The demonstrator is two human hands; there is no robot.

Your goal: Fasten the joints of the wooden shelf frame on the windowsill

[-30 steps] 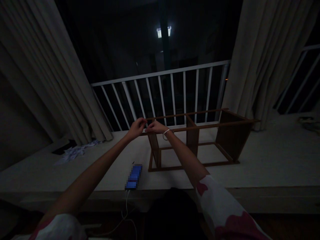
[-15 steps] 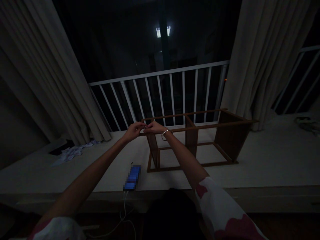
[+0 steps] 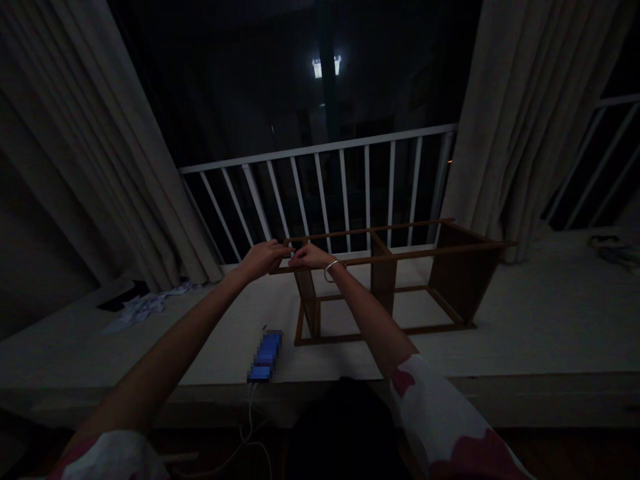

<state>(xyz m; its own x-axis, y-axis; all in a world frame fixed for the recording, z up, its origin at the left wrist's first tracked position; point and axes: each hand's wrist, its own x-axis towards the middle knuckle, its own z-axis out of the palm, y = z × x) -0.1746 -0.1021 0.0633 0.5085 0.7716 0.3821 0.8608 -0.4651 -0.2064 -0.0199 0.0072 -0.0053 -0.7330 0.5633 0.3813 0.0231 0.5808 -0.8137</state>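
A brown shelf frame [image 3: 384, 283] lies on its side on the pale ledge, its rails running left to right. Both hands are at the left end of its upper front rail. My left hand [image 3: 265, 257] has its fingers bent together over that end, pointing right. My right hand [image 3: 311, 255], with a silver bangle at the wrist, is pinched close by, its fingertips near those of the left. Anything between the fingertips is too small and dark to make out.
On the pale ledge [image 3: 220, 347] lies a phone [image 3: 266, 357] with a lit blue screen and a white cable [image 3: 245, 437]. Crumpled papers [image 3: 143, 307] are at the left. Behind stand a white railing [image 3: 320, 148] and curtains [image 3: 90, 147]. A dark object [image 3: 613, 247] sits far right.
My left hand has shifted slightly left, so a small gap shows between it and the right hand. The right hand and the shelf frame stay almost still.
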